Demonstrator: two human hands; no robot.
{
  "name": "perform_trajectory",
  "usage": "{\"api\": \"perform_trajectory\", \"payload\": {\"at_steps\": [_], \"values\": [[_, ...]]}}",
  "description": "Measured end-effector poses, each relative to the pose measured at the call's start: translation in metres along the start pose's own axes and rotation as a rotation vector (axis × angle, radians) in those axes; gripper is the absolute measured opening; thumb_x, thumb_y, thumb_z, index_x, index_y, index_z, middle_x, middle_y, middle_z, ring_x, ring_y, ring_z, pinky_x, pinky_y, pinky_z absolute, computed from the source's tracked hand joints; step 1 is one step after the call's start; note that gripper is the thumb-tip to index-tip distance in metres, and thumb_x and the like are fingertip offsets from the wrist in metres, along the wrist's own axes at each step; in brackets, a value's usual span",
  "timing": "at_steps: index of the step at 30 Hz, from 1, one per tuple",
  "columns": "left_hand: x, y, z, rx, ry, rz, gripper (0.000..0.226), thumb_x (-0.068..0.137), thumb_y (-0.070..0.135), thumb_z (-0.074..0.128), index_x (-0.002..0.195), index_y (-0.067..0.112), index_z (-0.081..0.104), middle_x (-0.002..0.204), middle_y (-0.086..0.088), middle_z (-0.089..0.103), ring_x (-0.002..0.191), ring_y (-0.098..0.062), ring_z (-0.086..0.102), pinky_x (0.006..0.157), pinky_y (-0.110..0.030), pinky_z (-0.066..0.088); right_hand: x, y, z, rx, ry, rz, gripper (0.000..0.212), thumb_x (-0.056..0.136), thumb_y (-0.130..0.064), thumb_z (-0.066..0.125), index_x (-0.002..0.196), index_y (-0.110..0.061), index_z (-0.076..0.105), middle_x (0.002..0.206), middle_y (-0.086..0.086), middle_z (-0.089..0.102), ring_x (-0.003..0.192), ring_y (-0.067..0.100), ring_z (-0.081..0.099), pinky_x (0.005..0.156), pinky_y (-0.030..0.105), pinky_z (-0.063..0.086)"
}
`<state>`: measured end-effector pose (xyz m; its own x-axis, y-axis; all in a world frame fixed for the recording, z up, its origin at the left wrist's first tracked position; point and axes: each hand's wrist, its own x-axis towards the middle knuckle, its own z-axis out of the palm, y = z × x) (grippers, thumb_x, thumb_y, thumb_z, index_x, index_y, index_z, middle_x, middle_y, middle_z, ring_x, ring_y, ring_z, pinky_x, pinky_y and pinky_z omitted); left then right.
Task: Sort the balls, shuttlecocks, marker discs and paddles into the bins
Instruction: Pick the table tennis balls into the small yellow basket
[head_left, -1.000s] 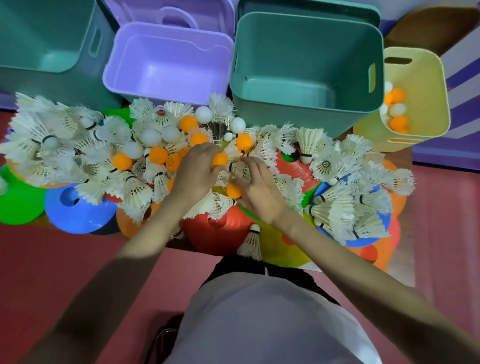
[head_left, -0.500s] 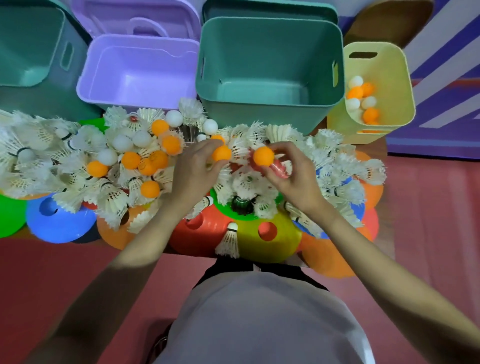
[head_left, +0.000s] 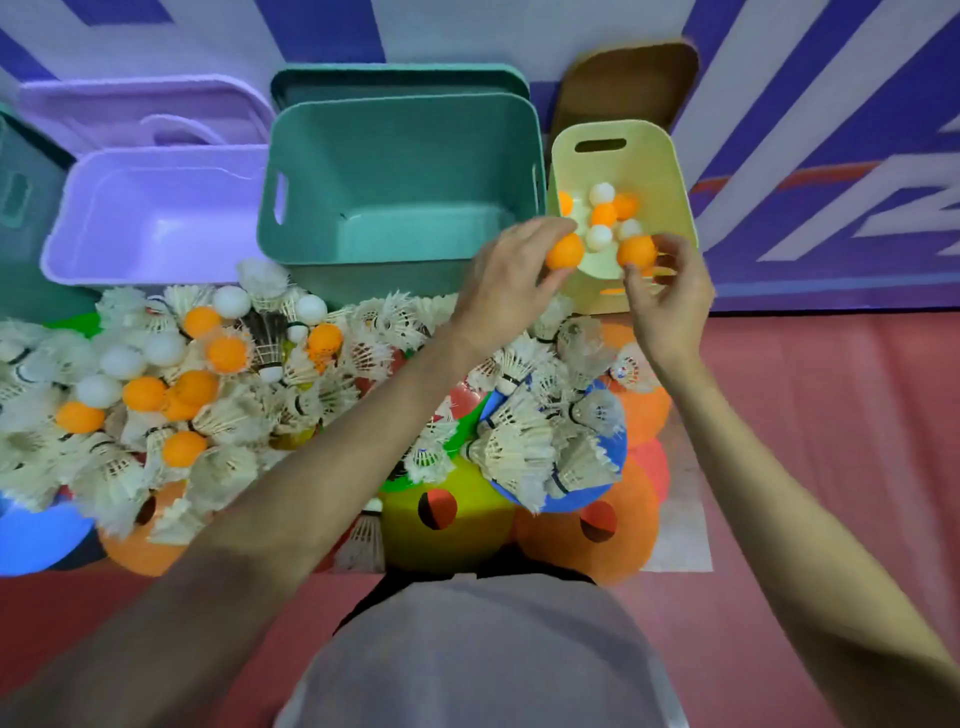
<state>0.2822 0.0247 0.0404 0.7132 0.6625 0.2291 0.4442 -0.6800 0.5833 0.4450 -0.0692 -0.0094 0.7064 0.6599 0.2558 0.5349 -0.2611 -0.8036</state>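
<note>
My left hand (head_left: 511, 278) pinches an orange ball (head_left: 566, 251) over the near rim of the yellow bin (head_left: 670, 171). My right hand (head_left: 670, 291) holds a second orange ball (head_left: 637, 251) at its fingertips just beside it, above the same bin. Several white and orange balls lie inside that bin. On the low table a pile of white shuttlecocks (head_left: 524, 441) covers coloured marker discs (head_left: 447, 512). More orange and white balls (head_left: 145, 392) sit among the shuttlecocks at the left. No paddle shows.
A teal bin (head_left: 400, 124) stands behind the pile at centre and a purple bin (head_left: 156, 171) to its left, both with nothing inside. Another teal bin (head_left: 15, 192) is at the far left edge. Red floor (head_left: 831, 441) lies to the right.
Both hands lifted an orange ball each from the middle of the pile and carried them up and to the right, over the yellow bin. The camera view shifted right with them.
</note>
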Motion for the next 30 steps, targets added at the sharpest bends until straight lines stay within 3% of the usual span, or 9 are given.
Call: {"api": "perform_trajectory", "payload": {"at_steps": [7,10,16,22,30], "values": [[0.065,0.005,0.032,0.120,-0.133,-0.024,0.051,0.091,0.022,0.064,0.138,0.012,0.048,0.138,-0.006,0.054,0.124,-0.026,0.051,0.097,-0.037,0.041,0.041,0.018,-0.004,-0.104,-0.056,0.061,0.047,0.087,-0.027,0.062,0.127,-0.004,0.055,0.123,0.012,0.061,0.112,0.027,0.058,0.094,0.037,0.046],[0.058,-0.003,0.028,0.100,-0.066,-0.018,0.044,0.092,0.019,0.060,0.135,0.011,0.052,0.135,-0.007,0.056,0.123,-0.026,0.051,0.098,-0.037,0.041,0.029,0.014,-0.001,-0.116,-0.108,-0.002,0.042,0.089,-0.023,0.060,0.126,-0.003,0.055,0.122,0.013,0.060,0.110,0.028,0.057,0.091,0.036,0.045],[-0.009,-0.025,-0.009,0.080,0.085,0.031,0.037,0.092,0.009,0.053,0.129,0.006,0.056,0.126,-0.008,0.059,0.116,-0.023,0.055,0.099,-0.036,0.045,-0.019,-0.013,0.015,-0.104,-0.255,-0.126,0.033,0.088,-0.014,0.056,0.118,-0.001,0.057,0.112,0.016,0.059,0.100,0.032,0.058,0.084,0.046,0.049],[-0.103,-0.060,-0.053,0.083,0.163,-0.168,0.036,0.095,0.013,0.054,0.130,0.009,0.055,0.125,-0.006,0.060,0.115,-0.019,0.055,0.101,-0.036,0.045,-0.082,-0.061,0.051,-0.094,-0.453,-0.271,0.031,0.088,-0.014,0.054,0.117,-0.003,0.057,0.112,0.014,0.058,0.105,0.030,0.054,0.087,0.039,0.045],[-0.189,-0.145,-0.116,0.211,0.144,-0.297,0.030,0.092,0.011,0.059,0.121,0.006,0.061,0.116,-0.013,0.062,0.107,-0.029,0.058,0.086,-0.037,0.047,-0.138,-0.128,0.118,-0.137,-0.646,-0.377,0.035,0.089,-0.012,0.058,0.123,-0.001,0.054,0.115,0.018,0.058,0.109,0.032,0.053,0.093,0.041,0.045]]}}
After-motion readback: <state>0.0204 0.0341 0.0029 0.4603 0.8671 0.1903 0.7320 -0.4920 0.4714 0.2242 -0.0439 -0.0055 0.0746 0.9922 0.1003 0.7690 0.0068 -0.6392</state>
